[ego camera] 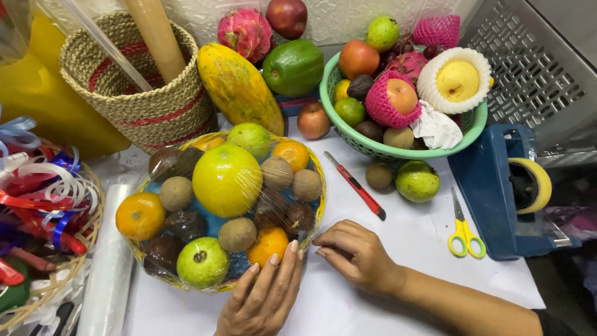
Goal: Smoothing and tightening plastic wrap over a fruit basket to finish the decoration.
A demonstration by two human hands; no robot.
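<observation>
A round yellow basket (319, 186) full of fruit sits under clear plastic wrap: a big yellow-green citrus (226, 180), oranges, brown round fruits and green guavas. My left hand (264, 295) lies flat against the basket's near edge, fingers spread on the wrap beside an orange (266, 245). My right hand (356, 254) rests on the white table just right of the basket, fingers curled down, with its fingertips at the wrap's edge. Neither hand grips anything that I can see.
A red utility knife (356, 186) and yellow scissors (463, 226) lie to the right. A green basket (471, 129) of mixed fruit, a papaya (239, 86), a woven basket (146, 99), a blue tape dispenser (505, 186), a roll of wrap (109, 274) and ribbons (37, 186) surround the workspace.
</observation>
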